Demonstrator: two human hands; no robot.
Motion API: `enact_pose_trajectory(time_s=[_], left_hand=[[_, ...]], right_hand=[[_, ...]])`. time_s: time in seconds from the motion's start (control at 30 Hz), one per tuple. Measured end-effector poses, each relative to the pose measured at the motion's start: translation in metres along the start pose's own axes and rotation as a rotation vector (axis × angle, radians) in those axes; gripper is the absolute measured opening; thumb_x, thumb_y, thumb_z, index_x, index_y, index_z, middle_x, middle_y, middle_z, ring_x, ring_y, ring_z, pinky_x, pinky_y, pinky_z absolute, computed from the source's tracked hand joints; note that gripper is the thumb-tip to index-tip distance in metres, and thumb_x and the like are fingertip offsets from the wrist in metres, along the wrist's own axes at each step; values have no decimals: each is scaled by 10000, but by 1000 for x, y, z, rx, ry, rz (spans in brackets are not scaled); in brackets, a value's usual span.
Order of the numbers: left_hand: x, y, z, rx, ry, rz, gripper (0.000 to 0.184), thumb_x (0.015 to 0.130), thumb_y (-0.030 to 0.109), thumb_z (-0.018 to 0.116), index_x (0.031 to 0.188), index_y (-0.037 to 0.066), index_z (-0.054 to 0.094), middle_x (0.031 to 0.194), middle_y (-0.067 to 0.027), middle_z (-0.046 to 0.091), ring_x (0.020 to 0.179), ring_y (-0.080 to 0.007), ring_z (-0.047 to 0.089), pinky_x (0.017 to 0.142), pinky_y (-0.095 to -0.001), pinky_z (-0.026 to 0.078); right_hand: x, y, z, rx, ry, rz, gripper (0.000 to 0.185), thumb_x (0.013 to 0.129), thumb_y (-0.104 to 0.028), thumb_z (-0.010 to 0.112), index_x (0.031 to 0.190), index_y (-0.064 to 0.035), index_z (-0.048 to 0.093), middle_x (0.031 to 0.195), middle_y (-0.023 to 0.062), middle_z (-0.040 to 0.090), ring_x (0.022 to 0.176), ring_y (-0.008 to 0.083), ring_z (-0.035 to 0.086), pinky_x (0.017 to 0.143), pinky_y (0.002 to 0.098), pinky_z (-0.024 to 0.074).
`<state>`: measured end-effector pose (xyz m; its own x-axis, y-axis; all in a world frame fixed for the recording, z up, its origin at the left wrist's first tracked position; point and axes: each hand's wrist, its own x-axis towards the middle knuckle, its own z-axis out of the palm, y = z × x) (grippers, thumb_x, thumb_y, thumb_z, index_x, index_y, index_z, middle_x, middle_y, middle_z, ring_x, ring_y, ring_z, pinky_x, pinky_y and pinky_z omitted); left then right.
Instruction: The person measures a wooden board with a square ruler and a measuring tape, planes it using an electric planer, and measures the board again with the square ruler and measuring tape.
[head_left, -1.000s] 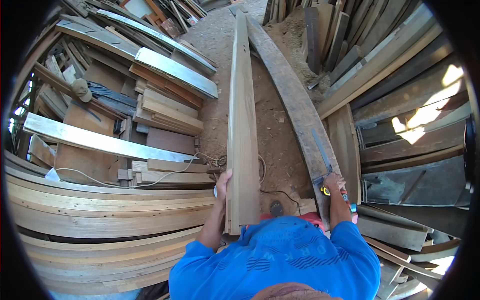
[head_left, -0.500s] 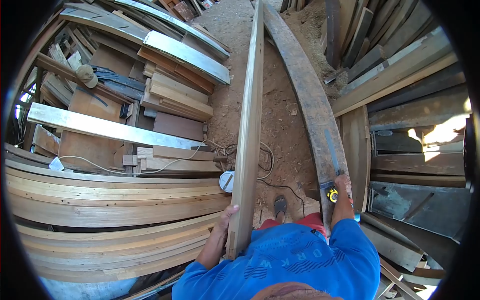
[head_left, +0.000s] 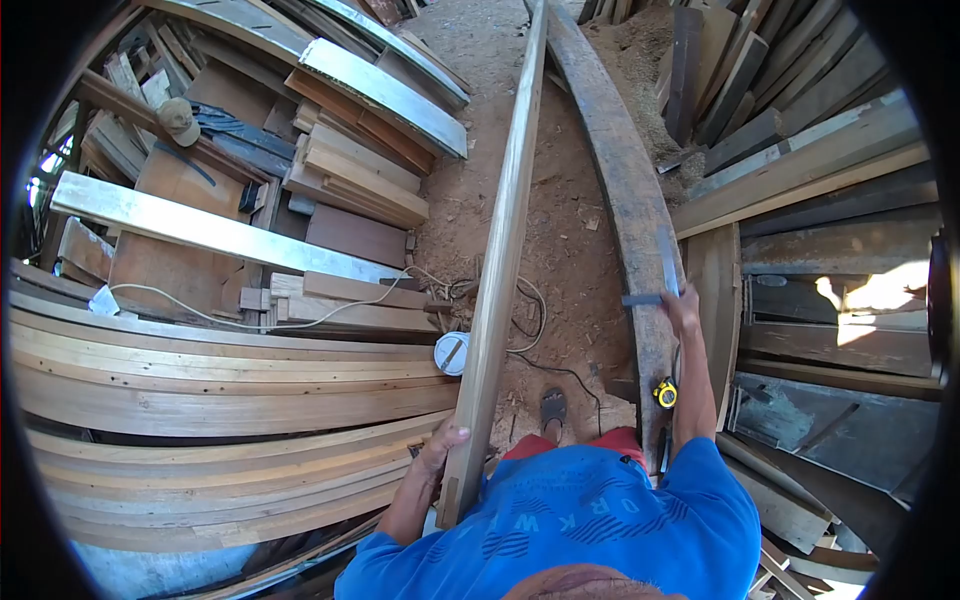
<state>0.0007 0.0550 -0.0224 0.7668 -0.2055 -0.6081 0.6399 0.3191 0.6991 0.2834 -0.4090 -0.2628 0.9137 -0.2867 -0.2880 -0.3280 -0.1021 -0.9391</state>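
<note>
My left hand is closed round the near end of a long pale plank, which stretches away from my body. On the right, my right hand grips a metal try square at its corner, over a long dark beam. The square's blade points away along the beam, and its stock sticks out past the beam's left edge. A yellow tape measure sits on the beam, nearer to me than the hand.
Curved planks are stacked at the left, with shorter boards behind them. A white round lid and a cable are near the plank. More timber leans at the right.
My right hand has moved forward along the beam and lifted the square from where it lay. The plank's near end has shifted left and turned onto a narrower side, with my left hand on it.
</note>
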Motion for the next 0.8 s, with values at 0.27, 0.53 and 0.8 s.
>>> enact_pose_trajectory(time_s=[0.27, 0.53, 0.8], left_hand=[[-80, -39, -22, -30, -45, -73, 958, 720, 471, 719, 1485, -16, 411, 1355, -136, 561, 1200, -215, 568, 1004, -348, 463], [-116, -64, 0, -55, 68, -73, 1229, 588, 460, 738, 1608, 3, 228, 1619, -143, 336, 1494, -257, 301, 1228, -370, 173], [-112, -74, -12, -106, 30, -103, 1276, 599, 469, 749, 1623, 5, 146, 1687, -143, 172, 1555, -237, 143, 1248, -369, 77]], right_hand=[[-9, -239, 131, -327, -91, -595, 301, 819, -89, 702, 1076, -40, 553, 970, 171, 626, 851, 312, 623, 787, 421, 495], [11, -245, 259, -128, -108, -633, 266, 893, -141, 701, 1122, -39, 610, 945, 200, 708, 925, 379, 697, 828, 437, 521], [27, -245, 271, -405, -122, -755, 152, 924, -146, 647, 1044, -65, 692, 904, 212, 711, 898, 400, 689, 790, 466, 517]])
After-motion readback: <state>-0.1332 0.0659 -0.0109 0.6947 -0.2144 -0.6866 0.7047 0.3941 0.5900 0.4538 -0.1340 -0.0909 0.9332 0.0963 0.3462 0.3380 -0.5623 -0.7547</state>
